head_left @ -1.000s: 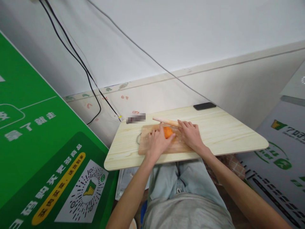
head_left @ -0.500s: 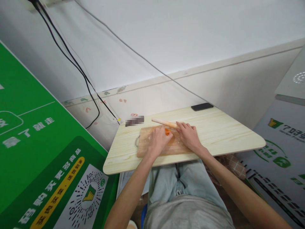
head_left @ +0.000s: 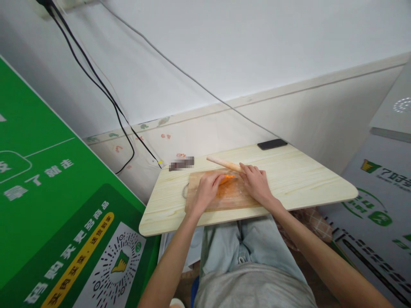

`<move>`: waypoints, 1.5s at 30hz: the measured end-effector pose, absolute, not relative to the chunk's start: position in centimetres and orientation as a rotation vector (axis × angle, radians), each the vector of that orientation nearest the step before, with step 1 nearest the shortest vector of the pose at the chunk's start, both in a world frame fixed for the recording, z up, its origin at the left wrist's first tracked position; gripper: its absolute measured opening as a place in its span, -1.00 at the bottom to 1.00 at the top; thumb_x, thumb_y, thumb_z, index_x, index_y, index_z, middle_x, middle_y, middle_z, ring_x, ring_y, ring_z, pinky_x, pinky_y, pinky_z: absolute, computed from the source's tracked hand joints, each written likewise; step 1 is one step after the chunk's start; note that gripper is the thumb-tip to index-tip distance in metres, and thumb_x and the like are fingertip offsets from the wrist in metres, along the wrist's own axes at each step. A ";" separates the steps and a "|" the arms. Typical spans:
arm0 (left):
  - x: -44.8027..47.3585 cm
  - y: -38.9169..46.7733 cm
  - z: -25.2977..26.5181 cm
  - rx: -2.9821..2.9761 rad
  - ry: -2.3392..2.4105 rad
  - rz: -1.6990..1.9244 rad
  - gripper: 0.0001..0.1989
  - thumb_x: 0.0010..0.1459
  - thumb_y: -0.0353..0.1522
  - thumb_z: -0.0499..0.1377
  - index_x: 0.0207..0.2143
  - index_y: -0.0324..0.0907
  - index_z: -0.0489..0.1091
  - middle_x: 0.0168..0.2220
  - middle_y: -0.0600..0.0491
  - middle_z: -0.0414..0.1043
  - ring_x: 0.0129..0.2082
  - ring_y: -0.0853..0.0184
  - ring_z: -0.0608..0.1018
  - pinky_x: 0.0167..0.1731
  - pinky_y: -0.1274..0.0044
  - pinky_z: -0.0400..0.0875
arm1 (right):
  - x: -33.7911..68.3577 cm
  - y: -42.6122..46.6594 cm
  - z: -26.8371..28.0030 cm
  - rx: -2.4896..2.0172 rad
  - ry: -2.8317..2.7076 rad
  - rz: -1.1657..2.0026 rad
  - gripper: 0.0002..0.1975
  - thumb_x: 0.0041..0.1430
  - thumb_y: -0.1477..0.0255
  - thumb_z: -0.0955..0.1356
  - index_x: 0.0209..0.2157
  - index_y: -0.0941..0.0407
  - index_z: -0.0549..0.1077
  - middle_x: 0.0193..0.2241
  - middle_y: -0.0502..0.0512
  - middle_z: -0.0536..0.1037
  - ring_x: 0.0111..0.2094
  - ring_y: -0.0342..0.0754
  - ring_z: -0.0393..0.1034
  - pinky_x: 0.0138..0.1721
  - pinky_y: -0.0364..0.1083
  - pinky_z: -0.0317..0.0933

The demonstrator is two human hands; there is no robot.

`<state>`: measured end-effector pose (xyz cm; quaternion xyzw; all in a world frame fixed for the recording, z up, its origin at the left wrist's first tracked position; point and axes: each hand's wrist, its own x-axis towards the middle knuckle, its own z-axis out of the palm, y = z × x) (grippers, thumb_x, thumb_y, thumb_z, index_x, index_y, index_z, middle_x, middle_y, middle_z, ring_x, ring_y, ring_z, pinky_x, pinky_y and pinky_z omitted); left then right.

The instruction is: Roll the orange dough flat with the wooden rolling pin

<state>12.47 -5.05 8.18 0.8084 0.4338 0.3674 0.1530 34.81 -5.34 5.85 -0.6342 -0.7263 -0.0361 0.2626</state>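
A wooden cutting board (head_left: 195,201) with a metal ring handle lies near the front of the table, stained orange in its middle. My left hand (head_left: 207,190) pinches a soft-looking orange piece (head_left: 227,178) over the board; its exact kind I cannot make out. My right hand (head_left: 256,182) is closed around one end of a pale wooden rolling pin (head_left: 224,164), which slants up to the left past the board's far edge. The orange piece sits just below the pin. My fingers hide part of both.
The light wood-grain table (head_left: 308,175) stands against the wall. A black phone (head_left: 272,144) lies at its back right, and a blurred dark object (head_left: 181,163) at its back left. Black cables (head_left: 111,96) hang at the left. Green and grey cabinets flank the table.
My left hand has shifted slightly left and turned, so more of the orange piece and stained board shows. The rolling pin and right hand have moved slightly right.
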 end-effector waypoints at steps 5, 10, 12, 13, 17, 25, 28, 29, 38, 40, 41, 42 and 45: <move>10.8 -6.0 6.3 2.492 0.982 0.922 -0.75 0.48 -0.30 0.17 -0.04 -0.09 0.67 0.20 -0.05 0.63 0.29 0.13 0.57 0.42 0.21 0.33 | 34.7 -5.4 5.9 -1.713 -1.978 -0.085 -0.53 0.54 0.44 0.21 0.39 0.14 0.36 0.18 0.31 0.60 0.16 0.20 0.42 0.05 0.09 0.13; 8.8 -6.9 5.8 2.549 1.227 0.808 -0.51 0.33 -0.20 0.37 0.27 -0.06 0.51 0.35 -0.10 0.48 0.36 0.04 0.49 0.43 0.12 0.31 | 34.7 -5.4 5.7 -1.693 -2.001 -0.118 -0.53 0.53 0.44 0.23 0.38 0.13 0.38 0.19 0.31 0.60 0.17 0.20 0.41 0.05 0.09 0.12; 8.5 -6.8 5.8 2.519 1.277 0.814 -0.54 0.36 -0.23 0.35 0.27 -0.05 0.51 0.27 -0.09 0.56 0.29 0.06 0.55 0.38 0.14 0.37 | 34.7 -5.4 5.7 -1.674 -2.020 -0.129 -0.53 0.53 0.44 0.23 0.38 0.12 0.39 0.18 0.32 0.60 0.16 0.21 0.41 0.05 0.09 0.13; 8.5 -6.7 5.8 2.498 1.287 0.829 -0.57 0.37 -0.27 0.33 0.26 -0.05 0.51 0.25 -0.08 0.58 0.27 0.08 0.57 0.36 0.16 0.40 | 34.7 -5.5 5.7 -1.663 -2.031 -0.131 -0.52 0.53 0.44 0.22 0.38 0.12 0.39 0.18 0.33 0.59 0.16 0.21 0.41 0.05 0.09 0.13; 8.8 -6.0 5.7 2.434 1.284 0.923 -0.58 0.34 -0.42 0.29 0.23 -0.07 0.52 0.28 -0.05 0.56 0.30 0.11 0.54 0.38 0.18 0.38 | 34.8 -5.6 5.8 -1.612 -2.051 -0.108 -0.51 0.52 0.46 0.22 0.39 0.14 0.38 0.19 0.34 0.59 0.17 0.21 0.41 0.06 0.10 0.15; 7.5 -6.4 6.2 2.243 1.463 1.419 -0.62 0.17 -0.63 0.09 -0.15 -0.10 0.58 -0.09 0.00 0.70 -0.02 0.20 0.67 0.07 0.32 0.58 | 35.0 -5.7 5.7 -1.401 -2.138 -0.047 -0.56 0.52 0.43 0.24 0.33 0.13 0.46 0.16 0.29 0.63 0.17 0.18 0.44 0.09 0.11 0.17; 7.7 -5.6 7.4 2.335 1.591 1.478 -0.68 0.26 -0.57 0.10 -0.11 -0.10 0.58 -0.03 -0.03 0.68 0.09 0.13 0.61 0.22 0.22 0.47 | 34.9 -5.8 5.8 -1.371 -2.178 -0.062 -0.53 0.50 0.44 0.27 0.35 0.12 0.46 0.13 0.29 0.65 0.14 0.17 0.46 0.09 0.11 0.19; 8.0 -5.2 7.8 2.370 1.628 1.417 -0.70 0.32 -0.51 0.11 -0.04 -0.10 0.57 0.03 -0.04 0.66 0.14 0.11 0.58 0.26 0.20 0.43 | 34.9 -5.9 5.9 -1.370 -2.193 -0.060 -0.53 0.49 0.45 0.28 0.34 0.12 0.47 0.12 0.29 0.65 0.13 0.17 0.47 0.10 0.11 0.19; 9.9 -0.2 8.4 2.464 1.686 0.583 -0.54 0.43 -0.44 -0.01 0.27 -0.12 0.46 0.27 -0.10 0.56 0.28 0.19 0.56 0.34 0.36 0.36 | 34.4 -5.9 6.6 -1.368 -2.196 -0.037 -0.62 0.53 0.35 0.27 0.16 0.10 0.64 0.04 0.23 0.70 0.09 0.14 0.51 0.07 0.08 0.31; 10.0 0.6 8.7 2.469 1.697 0.470 -0.50 0.38 -0.45 0.02 0.31 -0.12 0.44 0.30 -0.11 0.54 0.30 0.17 0.54 0.35 0.34 0.35 | 34.3 -5.6 6.9 -1.387 -2.158 0.009 -0.65 0.54 0.32 0.27 0.05 0.08 0.68 0.06 0.21 0.67 0.08 0.10 0.52 0.05 0.03 0.35; 10.0 0.9 9.0 2.468 1.699 0.421 -0.48 0.36 -0.45 0.03 0.32 -0.12 0.43 0.31 -0.12 0.52 0.32 0.15 0.53 0.36 0.33 0.34 | 34.3 -5.4 7.2 -1.412 -2.136 0.043 -0.66 0.53 0.31 0.28 0.00 0.07 0.68 0.11 0.20 0.64 0.08 0.08 0.52 0.03 0.01 0.38; 10.2 1.2 9.2 2.467 1.700 0.375 -0.45 0.33 -0.45 0.04 0.33 -0.13 0.42 0.33 -0.14 0.49 0.34 0.14 0.51 0.37 0.31 0.33 | 34.3 -5.2 7.5 -1.444 -2.113 0.078 -0.68 0.51 0.29 0.30 -0.03 0.06 0.68 0.16 0.19 0.60 0.08 0.07 0.52 0.00 -0.01 0.39; 10.6 1.8 10.0 2.478 1.703 0.259 -0.36 0.26 -0.44 0.07 0.40 -0.16 0.35 0.40 -0.20 0.40 0.40 0.07 0.44 0.42 0.21 0.27 | 34.5 -4.3 8.6 -1.496 -2.126 0.155 -0.74 0.45 0.27 0.35 -0.10 0.05 0.68 0.27 0.20 0.47 0.13 0.08 0.50 0.01 0.00 0.41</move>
